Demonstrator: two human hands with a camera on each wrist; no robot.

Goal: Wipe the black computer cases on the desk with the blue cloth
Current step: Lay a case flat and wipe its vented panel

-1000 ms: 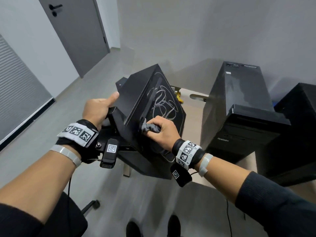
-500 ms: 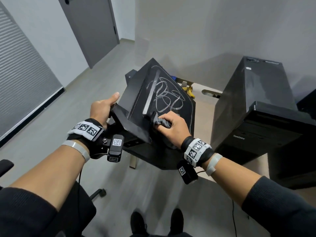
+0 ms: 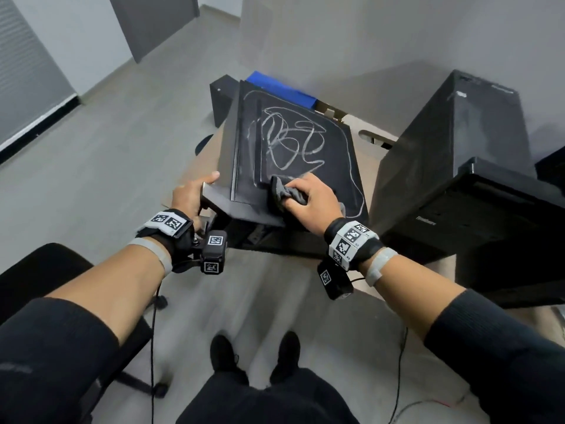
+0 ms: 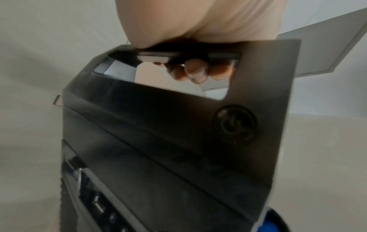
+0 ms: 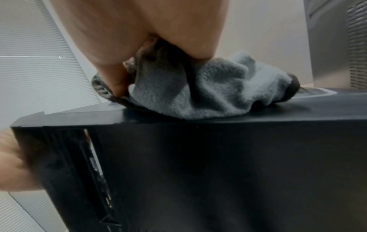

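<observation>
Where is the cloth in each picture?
Head: the cloth is bunched under the right hand, at the near edge of the scribbled case.
Left wrist: not in it; only the left hand gripping the case's handle.
Right wrist: upper middle, pinched by the hand and resting on the case's top side.
Shared landmark: the black case being wiped.

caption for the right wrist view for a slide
Right hand presses bunched grey-blue cloth onto black computer case.
</observation>
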